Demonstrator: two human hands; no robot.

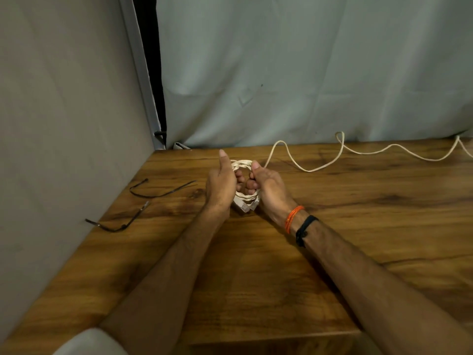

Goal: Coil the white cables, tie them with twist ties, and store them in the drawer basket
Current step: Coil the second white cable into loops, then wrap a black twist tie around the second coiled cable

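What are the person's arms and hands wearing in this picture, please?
Both forearms are bare, with no sleeves and no gloves in view. The right wrist carries two bands: an orange thread bracelet nearer the right hand, and a black cord bracelet just behind it. The left hand and its wrist wear nothing.

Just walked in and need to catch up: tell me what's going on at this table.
A person is coiling a white cable. Both hands hold the small coil above the wooden table: the left hand grips its left side, the right hand its right side. The rest of the cable trails loose across the table to the right. Two dark twist ties lie unused at the left. No drawer basket is in view.
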